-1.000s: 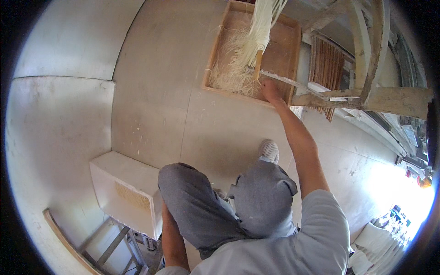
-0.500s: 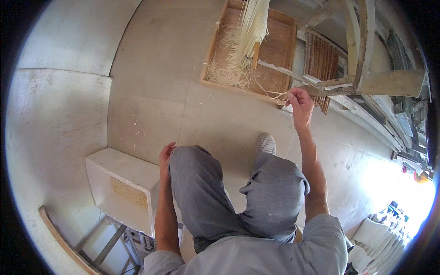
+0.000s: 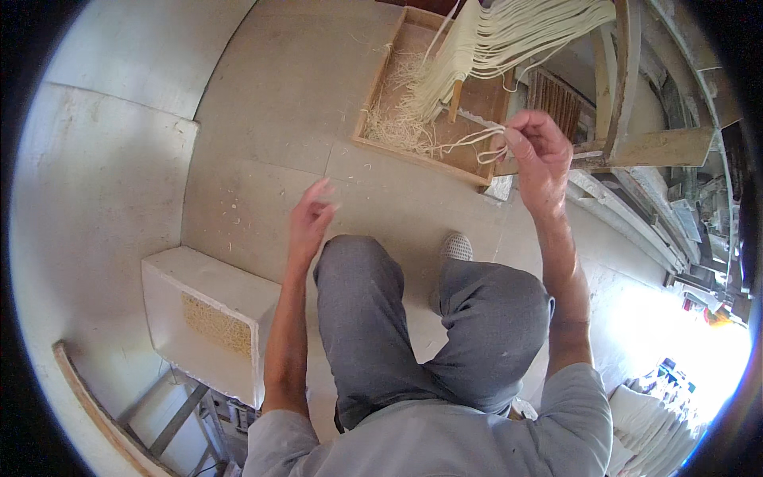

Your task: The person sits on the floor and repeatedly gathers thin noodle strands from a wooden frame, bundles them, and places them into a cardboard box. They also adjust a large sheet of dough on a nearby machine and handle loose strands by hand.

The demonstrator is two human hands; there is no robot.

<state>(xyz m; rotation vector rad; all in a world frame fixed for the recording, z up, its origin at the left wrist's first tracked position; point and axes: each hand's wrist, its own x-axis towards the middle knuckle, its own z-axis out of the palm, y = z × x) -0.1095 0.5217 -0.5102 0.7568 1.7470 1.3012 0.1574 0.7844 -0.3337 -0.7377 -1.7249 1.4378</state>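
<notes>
Strands pinched in right hand grip.

matt pale noodle strands, rough wooden tray, dusty matt concrete floor, grey cloth trousers.

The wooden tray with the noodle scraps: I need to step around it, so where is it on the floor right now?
In the head view the wooden tray lies top centre, ahead of the knees, under the hanging noodles, just left of the right hand.

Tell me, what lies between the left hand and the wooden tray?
Only bare floor separates the left hand from the wooden tray, in the head view.
</notes>
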